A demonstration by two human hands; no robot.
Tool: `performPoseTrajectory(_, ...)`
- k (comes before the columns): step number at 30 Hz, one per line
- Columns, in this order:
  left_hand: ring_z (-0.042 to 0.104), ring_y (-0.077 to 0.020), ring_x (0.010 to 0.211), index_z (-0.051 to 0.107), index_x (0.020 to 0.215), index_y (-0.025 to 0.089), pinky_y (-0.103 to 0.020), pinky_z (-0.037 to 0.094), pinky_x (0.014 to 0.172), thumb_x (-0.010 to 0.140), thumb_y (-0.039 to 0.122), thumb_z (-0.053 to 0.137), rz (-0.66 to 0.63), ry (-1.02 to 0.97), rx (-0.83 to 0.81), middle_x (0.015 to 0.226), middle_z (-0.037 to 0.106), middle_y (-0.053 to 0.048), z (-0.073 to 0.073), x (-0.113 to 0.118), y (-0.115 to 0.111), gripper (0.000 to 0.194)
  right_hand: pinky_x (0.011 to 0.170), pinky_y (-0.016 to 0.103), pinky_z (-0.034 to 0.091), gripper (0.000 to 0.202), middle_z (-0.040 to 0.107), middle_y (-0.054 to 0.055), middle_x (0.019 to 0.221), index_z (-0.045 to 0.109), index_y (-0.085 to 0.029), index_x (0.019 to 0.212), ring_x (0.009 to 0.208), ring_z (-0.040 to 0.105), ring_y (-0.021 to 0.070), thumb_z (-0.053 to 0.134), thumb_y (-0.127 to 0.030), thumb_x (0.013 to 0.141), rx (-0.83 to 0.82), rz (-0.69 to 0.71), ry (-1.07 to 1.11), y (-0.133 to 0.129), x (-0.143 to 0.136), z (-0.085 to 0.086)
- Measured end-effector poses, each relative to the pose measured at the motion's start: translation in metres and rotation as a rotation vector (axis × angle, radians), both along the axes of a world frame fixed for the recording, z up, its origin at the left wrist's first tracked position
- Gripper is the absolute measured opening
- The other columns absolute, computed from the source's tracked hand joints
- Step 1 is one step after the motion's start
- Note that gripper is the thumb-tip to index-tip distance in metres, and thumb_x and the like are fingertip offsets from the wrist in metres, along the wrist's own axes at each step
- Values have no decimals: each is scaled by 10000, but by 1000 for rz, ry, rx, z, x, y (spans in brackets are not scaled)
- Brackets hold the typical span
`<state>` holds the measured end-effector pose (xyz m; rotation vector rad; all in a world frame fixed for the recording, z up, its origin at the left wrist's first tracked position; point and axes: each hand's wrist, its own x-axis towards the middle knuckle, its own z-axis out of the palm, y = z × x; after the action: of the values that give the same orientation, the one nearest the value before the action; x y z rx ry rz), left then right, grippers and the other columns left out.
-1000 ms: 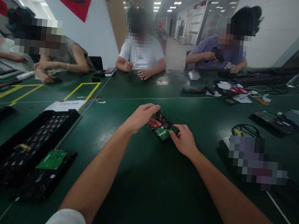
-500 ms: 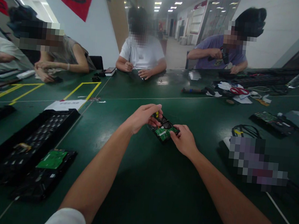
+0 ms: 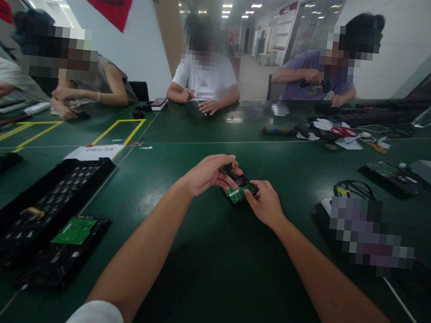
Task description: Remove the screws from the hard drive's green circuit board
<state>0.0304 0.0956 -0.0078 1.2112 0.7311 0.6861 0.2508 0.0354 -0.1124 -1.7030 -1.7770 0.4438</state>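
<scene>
A small black device with a green circuit board (image 3: 236, 194) lies on the dark green table in front of me. My right hand (image 3: 267, 201) grips its right edge between thumb and fingers. Over the device's far left part, my left hand (image 3: 214, 174) holds a short black-and-yellow screwdriver (image 3: 230, 167) with thumb and fingers. The fingers hide most of the screwdriver, and its tip is out of sight. Part of the device's left side is covered by the left hand.
At left lie a long black tray (image 3: 55, 197) and another black device with a green board (image 3: 75, 230). To the right are a similar board unit (image 3: 387, 175), a coiled cable (image 3: 355, 189) and a blurred-out item (image 3: 369, 232). Several co-workers sit across the table.
My left hand has turned and dropped slightly, its fingers now reaching further over the board. The screwdriver's handle has shifted a little to the right. My right hand stays put.
</scene>
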Motion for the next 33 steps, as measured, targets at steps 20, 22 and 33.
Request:
performPoseTrajectory(20, 753, -188, 723, 687, 999, 143, -263, 577, 611, 951, 454, 612, 9, 50, 43, 1017, 739, -128, 2, 2, -2, 323, 761, 355, 530, 360, 608, 129, 1238, 642, -180, 1310, 843, 649, 189, 605, -368, 1005, -14, 4, 11, -2, 0, 2)
performPoseTrajectory(22, 747, -184, 719, 703, 983, 141, -259, 571, 607, 951, 454, 612, 52, 74, 82, 1011, 735, -124, 3, -1, 0, 327, 753, 353, 532, 370, 605, 130, 1248, 641, -182, 1318, 845, 648, 189, 602, -375, 1005, -26, 0, 17, -2, 0, 2)
performPoseTrajectory(33, 744, -188, 666, 713, 1014, 145, -261, 563, 560, 907, 385, 626, 72, 124, 100, 985, 746, -121, 10, -3, -4, 277, 789, 362, 528, 382, 617, 130, 1220, 650, -172, 1311, 838, 654, 192, 610, -382, 994, 1, -18, -4, 2, 1, -3)
